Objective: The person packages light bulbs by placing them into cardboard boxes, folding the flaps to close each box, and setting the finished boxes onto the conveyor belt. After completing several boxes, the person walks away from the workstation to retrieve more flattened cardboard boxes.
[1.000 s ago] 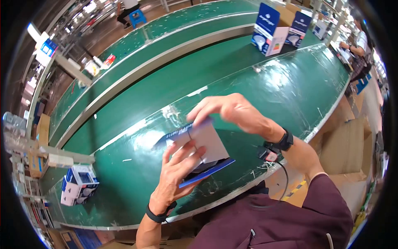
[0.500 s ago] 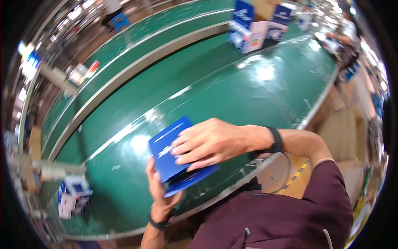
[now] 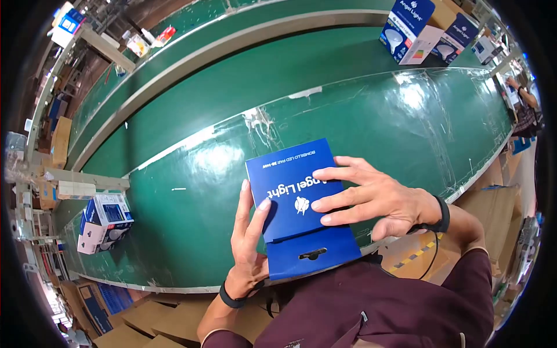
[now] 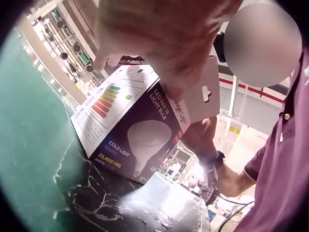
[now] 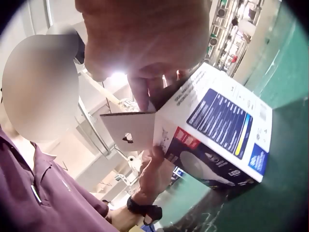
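A blue and white bulb box (image 3: pixel 290 220) stands on the green table near its front edge, top face up, its hang flap (image 3: pixel 325 255) lying toward the body. On the box's left side the left hand (image 3: pixel 246 249) grips it, two fingers along the edge. The right hand (image 3: pixel 383 203) rests spread, nearly straight fingers on the blue top. In the left wrist view the left hand (image 4: pixel 159 38) spans a corner of the box (image 4: pixel 145 135). The right wrist view has the right hand (image 5: pixel 145 38) over the box (image 5: pixel 217 121), whose slotted flap (image 5: pixel 130 133) sticks out.
Another bulb box (image 3: pixel 104 223) stands at the table's left end beside a metal post. A larger box with raised flaps (image 3: pixel 412 35) stands at the back right. Cardboard boxes (image 3: pixel 145 319) lie below the front edge. A cable hangs by the right wrist; another person is at far right.
The box has turned and moved toward the body, its blue top now facing up. The right hand has shifted to the top's right side, fingers spread; the left hand stays on the left side.
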A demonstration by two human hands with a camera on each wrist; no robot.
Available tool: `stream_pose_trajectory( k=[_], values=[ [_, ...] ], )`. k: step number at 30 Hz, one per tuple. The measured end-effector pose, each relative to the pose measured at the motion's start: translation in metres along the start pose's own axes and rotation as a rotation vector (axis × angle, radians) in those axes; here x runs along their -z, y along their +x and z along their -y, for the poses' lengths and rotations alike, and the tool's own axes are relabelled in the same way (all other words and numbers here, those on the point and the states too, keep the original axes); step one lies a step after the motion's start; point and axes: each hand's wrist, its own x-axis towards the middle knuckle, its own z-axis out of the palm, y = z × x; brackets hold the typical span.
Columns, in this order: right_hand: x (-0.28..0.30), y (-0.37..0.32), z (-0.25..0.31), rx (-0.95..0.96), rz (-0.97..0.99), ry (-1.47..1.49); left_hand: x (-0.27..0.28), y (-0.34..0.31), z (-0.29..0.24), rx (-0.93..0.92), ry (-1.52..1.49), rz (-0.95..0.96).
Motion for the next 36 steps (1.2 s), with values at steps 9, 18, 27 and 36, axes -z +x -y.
stream_pose_trajectory(
  k=[9, 18, 27, 36],
  values=[
    [0.008, 0.056, 0.014, -0.156, 0.133, -0.323, 0.008, 0.017, -0.01, -0.128, 0.174, 0.026],
    [0.005, 0.062, 0.009, -0.086, 0.154, -0.443, 0.009, 0.015, -0.01, -0.175, 0.211, 0.039],
    [0.007, 0.036, 0.002, -0.082, 0.142, -0.192, 0.017, 0.017, -0.01, -0.26, 0.41, 0.168],
    [0.009, -0.021, 0.006, -0.015, 0.054, -0.153, -0.003, 0.018, -0.034, -0.102, 0.125, 0.118]
  ],
)
